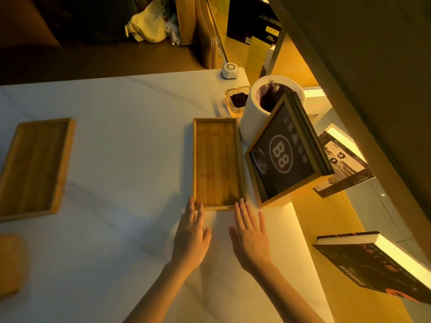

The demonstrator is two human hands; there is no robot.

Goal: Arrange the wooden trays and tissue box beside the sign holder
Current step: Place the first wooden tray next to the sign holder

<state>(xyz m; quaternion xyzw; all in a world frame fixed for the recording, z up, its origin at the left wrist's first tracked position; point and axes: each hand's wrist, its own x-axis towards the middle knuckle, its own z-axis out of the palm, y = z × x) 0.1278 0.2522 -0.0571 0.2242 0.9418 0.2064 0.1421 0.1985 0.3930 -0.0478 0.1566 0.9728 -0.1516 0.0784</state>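
Observation:
A long wooden tray (217, 159) lies on the white table just left of the wooden sign holder (284, 150), which shows a black card marked B8. My left hand (192, 234) and my right hand (249, 234) lie flat with fingers extended, fingertips touching the tray's near edge at its two corners. Neither hand grips anything. A second wooden tray (35, 166) lies at the far left of the table. A rounded tan object (11, 264), blurred, sits at the near left edge; I cannot tell whether it is the tissue box.
Behind the sign holder stands a white cylindrical bin (251, 113) with a liner. A glass ashtray (236, 100) and a small white device (229, 70) sit at the table's far right corner. Books (373, 264) lean on a lit shelf to the right.

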